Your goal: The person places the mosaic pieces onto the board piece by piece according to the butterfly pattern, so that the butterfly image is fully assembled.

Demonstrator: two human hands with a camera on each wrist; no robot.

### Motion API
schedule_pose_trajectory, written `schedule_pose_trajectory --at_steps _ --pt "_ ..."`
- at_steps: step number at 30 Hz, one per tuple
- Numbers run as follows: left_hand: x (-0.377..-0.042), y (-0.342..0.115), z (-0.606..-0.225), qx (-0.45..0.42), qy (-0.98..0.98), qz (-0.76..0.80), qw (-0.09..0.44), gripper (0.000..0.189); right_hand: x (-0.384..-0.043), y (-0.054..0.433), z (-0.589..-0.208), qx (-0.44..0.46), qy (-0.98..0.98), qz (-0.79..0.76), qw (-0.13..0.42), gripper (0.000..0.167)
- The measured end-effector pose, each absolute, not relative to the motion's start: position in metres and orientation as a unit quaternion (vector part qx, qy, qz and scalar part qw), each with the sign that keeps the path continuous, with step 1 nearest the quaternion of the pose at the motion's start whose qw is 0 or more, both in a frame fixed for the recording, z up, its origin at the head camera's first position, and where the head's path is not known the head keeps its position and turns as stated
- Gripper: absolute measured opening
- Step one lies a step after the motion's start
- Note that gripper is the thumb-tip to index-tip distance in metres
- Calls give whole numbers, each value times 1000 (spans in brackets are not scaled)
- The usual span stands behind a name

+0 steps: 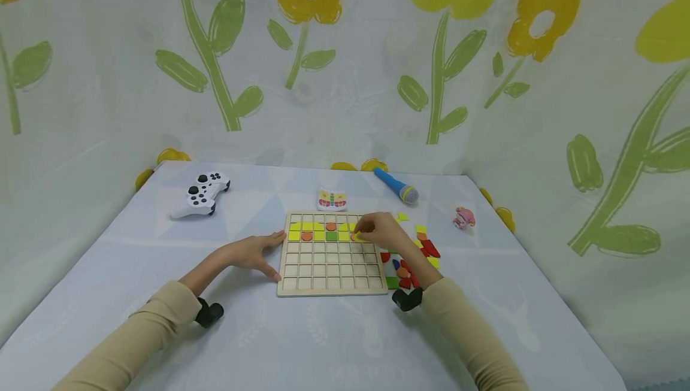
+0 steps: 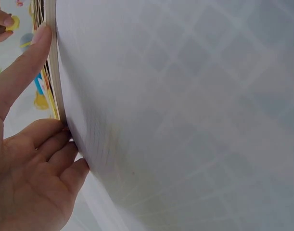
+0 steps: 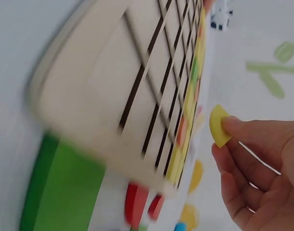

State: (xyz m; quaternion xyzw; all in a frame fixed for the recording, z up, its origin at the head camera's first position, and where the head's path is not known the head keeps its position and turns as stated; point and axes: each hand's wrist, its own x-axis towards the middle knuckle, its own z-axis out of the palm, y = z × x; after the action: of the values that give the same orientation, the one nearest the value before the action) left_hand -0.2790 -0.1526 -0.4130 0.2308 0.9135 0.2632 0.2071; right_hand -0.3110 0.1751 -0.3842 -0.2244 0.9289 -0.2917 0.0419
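A wooden grid board point(image 1: 332, 293) lies on the table, its two far rows partly filled with yellow, orange and green pieces. My left hand point(image 1: 249, 253) rests against the board's left edge, with the thumb near the front corner and the fingers farther back. In the left wrist view the thumb point(image 2: 33, 53) lies straight along that edge. Over the far right part of the board, my right hand point(image 1: 384, 230) pinches a yellow quarter-round piece point(image 3: 217, 128) between thumb and fingertips. The right wrist view shows this piece held above the board.
Loose coloured pieces point(image 1: 430, 248) lie right of the board, partly hidden by the right forearm. Behind the board is a butterfly pattern card point(image 1: 332, 198). A blue microphone point(image 1: 396, 185), a pink toy figure point(image 1: 463, 218) and a white game controller point(image 1: 203, 193) are farther out.
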Motion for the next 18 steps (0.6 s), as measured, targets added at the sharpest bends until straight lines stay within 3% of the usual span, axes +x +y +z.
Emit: schedule_pose_trajectory --at_steps 18 --pt "-277 -154 -410 241 910 270 204 105 -304 79 -398 -251 909 -328 59 7"
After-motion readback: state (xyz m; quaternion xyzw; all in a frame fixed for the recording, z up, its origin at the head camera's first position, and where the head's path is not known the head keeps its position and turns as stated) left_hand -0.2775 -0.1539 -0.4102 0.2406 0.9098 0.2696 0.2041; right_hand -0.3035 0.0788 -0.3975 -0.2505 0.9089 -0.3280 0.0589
